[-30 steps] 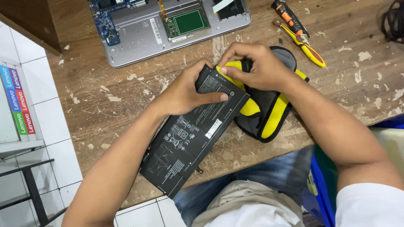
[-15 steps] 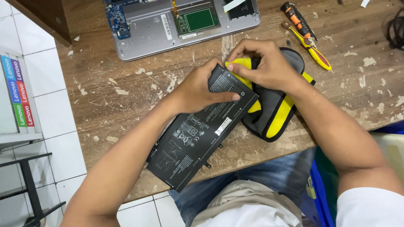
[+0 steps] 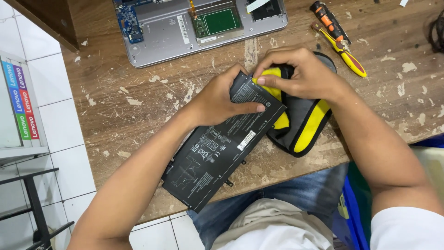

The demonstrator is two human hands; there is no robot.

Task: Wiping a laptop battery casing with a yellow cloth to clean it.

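We see the flat black battery pack (image 3: 222, 143) lying slantwise on the wooden bench (image 3: 138, 106), its near end over the edge; our left hand (image 3: 222, 99) presses its top, grip closed on it, and our right hand (image 3: 305, 74) pinches its upper corner. We judge it stiff, fairly light and puncture-prone, best held by its edges. The yellow-grey pouch (image 3: 307, 122) sits partly under it, the opened laptop base (image 3: 199, 25) and screwdrivers (image 3: 337, 37) beyond, nothing blocking.
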